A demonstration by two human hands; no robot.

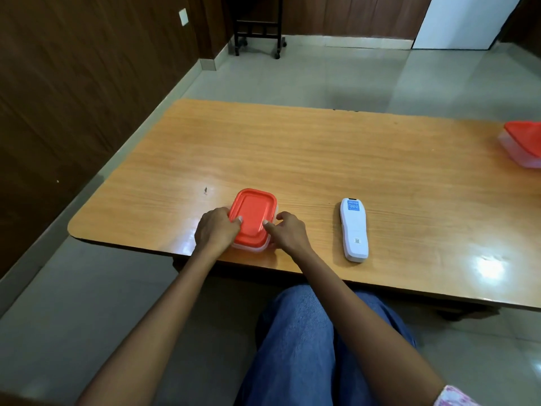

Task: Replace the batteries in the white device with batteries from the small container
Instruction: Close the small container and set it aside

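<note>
Barely begun: left hand (215, 230) and right hand (288, 231) grip the small orange-lidded plastic container (253, 212), apparently unopened; white oblong plastic device (353, 230) untouched.

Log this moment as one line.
left hand: holds small container | right hand: holds small container | orange lid: on | white device: on table, untouched

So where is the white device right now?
In the head view, the white device lies on the wooden table near its front edge, right of the orange-lidded container.
</note>
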